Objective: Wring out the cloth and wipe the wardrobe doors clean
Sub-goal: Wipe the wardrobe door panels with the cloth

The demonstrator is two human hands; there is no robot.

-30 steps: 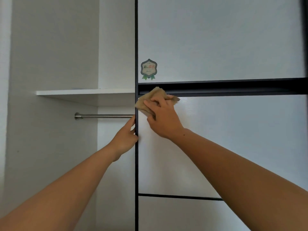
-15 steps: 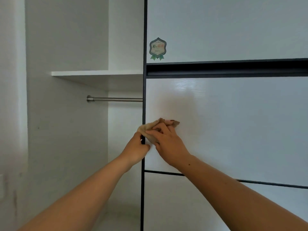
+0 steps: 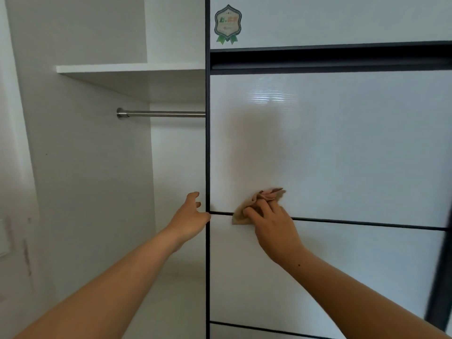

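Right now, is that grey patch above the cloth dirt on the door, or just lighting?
Head view: likely lighting, a soft-edged shadow on the glossy door panel, with striped glare above it; cloth under the right hand is slightly motion-blurred; straight frame lines bow from the wide lens.

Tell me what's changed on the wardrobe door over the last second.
The right hand has wiped the cloth down the middle door panel, from just under the dark rail to the thin divider line. The left hand slid down the door edge alongside it, thumb on the edge. The sticker, shelf and hanging rail are unmoved; the right hand still grips the cloth.
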